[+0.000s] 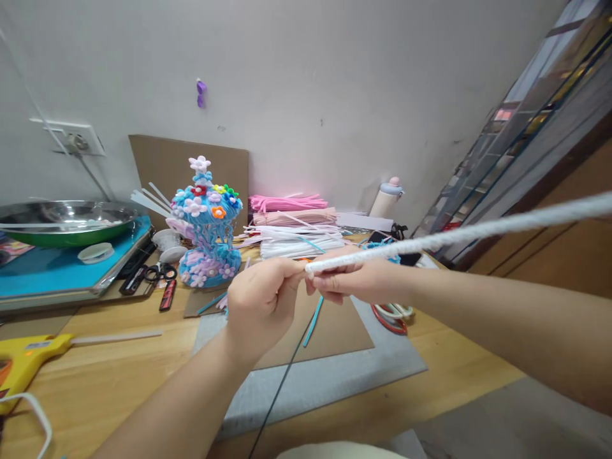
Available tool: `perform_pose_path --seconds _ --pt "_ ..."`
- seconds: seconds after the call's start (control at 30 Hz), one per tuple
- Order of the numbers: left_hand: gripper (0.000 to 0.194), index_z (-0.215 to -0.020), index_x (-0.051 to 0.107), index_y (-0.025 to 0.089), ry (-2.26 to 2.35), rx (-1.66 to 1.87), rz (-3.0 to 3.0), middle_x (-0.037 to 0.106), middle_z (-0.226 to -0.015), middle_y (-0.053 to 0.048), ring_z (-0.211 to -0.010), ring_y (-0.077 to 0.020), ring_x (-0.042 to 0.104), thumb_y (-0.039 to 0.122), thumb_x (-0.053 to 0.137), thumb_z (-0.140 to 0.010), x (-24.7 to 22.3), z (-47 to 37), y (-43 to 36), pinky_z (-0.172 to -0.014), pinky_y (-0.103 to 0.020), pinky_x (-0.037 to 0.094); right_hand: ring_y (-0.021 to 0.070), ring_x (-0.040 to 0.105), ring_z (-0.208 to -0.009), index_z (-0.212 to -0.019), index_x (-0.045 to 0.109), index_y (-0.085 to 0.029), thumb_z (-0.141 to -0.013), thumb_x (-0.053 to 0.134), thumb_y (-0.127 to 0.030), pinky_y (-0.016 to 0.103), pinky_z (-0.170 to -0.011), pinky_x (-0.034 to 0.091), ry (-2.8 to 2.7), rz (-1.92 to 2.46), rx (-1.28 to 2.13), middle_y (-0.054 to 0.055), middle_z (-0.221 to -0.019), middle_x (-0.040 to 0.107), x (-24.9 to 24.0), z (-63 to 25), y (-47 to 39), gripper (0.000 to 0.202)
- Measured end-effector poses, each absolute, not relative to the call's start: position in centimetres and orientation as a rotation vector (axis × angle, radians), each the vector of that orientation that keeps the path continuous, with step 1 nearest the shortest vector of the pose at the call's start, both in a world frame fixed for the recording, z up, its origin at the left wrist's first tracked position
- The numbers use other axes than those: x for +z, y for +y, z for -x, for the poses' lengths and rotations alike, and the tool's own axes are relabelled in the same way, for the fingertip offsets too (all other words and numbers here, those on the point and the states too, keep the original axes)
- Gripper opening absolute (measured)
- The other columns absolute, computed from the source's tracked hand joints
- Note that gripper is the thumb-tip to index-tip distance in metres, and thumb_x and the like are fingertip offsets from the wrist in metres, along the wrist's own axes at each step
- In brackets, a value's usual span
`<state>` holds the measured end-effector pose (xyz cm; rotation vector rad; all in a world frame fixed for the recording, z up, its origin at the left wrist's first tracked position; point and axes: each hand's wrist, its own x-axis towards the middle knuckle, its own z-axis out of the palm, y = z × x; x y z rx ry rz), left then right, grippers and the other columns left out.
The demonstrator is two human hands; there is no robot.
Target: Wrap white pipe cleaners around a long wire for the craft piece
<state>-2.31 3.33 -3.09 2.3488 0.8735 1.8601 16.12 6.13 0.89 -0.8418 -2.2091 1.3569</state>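
Left hand (261, 301) pinches the tip of a white pipe cleaner (430, 241) above the tabletop (119, 366), apparently to steady it; the right hand (361, 282) curls just behind, but whether it grips too is hard to tell.

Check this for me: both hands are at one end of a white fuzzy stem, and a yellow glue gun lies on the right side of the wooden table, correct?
Not quite. The head view shows the yellow glue gun on the left side of the wooden table. Both hands are indeed at one end of the white fuzzy stem.
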Motion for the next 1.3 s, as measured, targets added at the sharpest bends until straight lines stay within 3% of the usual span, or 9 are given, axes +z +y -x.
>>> perform_pose_path --seconds 0.2,0.4,0.6,0.8,1.1,1.3 --pt "0.015 -0.071 0.061 0.019 1.103 1.786 -2.238 0.062 -0.062 0.004 -0.06 -0.0092 0.058 0.01 0.056 -0.083 -3.1 2.2 3.5 -0.06 -0.02 0.042 0.0086 0.045 -0.052 -0.076 0.056 -0.018 -0.089 0.049 -0.027 0.021 -0.051 0.034 -1.971 0.836 1.149 -0.004 -0.055 0.049 -1.7 -14.5 3.6 0.018" --pt "0.015 -0.07 0.061 0.018 1.21 1.677 -2.166 0.058 -0.059 0.004 -0.056 -0.0095 0.052 0.008 0.055 -0.08 -3.4 2.4 4.1 -0.054 -0.021 0.038 0.0095 0.042 -0.055 -0.059 0.045 -0.018 -0.09 0.045 -0.028 0.022 -0.054 0.033 -1.891 0.902 0.923 -0.004 -0.055 0.044 -2.9 -12.3 3.4 0.033" --pt "0.013 -0.067 0.06 0.017 1.178 1.454 -1.757 0.054 -0.052 0.005 -0.043 -0.0073 0.046 0.018 0.057 -0.08 -2.2 3.0 4.7 -0.041 -0.018 0.033 0.0124 0.05 -0.061 -0.064 0.057 -0.017 -0.093 0.041 -0.036 0.025 -0.059 0.038 -1.945 0.755 0.821 -0.001 -0.061 0.052 -2.8 -13.0 5.5 0.038" --pt "0.016 -0.067 0.06 0.014 0.985 1.233 -1.379 0.063 -0.057 0.001 -0.038 -0.0045 0.046 0.026 0.065 -0.077 -2.1 2.4 5.2 -0.038 -0.016 0.033 0.0103 0.046 -0.052 -0.086 0.063 -0.02 -0.082 0.063 -0.041 0.023 -0.047 0.038 -1.426 0.548 1.159 -0.002 -0.067 0.054 -4.4 -13.3 7.9 0.022" --pt "0.02 -0.063 0.058 0.014 0.896 1.131 -1.22 0.062 -0.054 0.002 -0.036 -0.0033 0.044 0.027 0.07 -0.072 -2.6 1.3 5.3 -0.035 -0.014 0.032 0.0075 0.043 -0.051 -0.079 0.068 -0.018 -0.077 0.07 -0.033 0.022 -0.048 0.031 -1.357 0.422 1.418 -0.002 -0.064 0.053 -5.6 -13.3 8.5 0.015" --pt "0.018 -0.063 0.058 0.015 1.116 1.237 -1.429 0.06 -0.055 0.002 -0.038 -0.0057 0.045 0.028 0.064 -0.075 -3.2 0.5 4.6 -0.037 -0.018 0.033 0.012 0.052 -0.054 -0.079 0.065 -0.019 -0.078 0.068 -0.036 0.025 -0.052 0.04 -1.205 0.441 1.396 -0.002 -0.062 0.055 -7.0 -12.4 7.6 0.017"
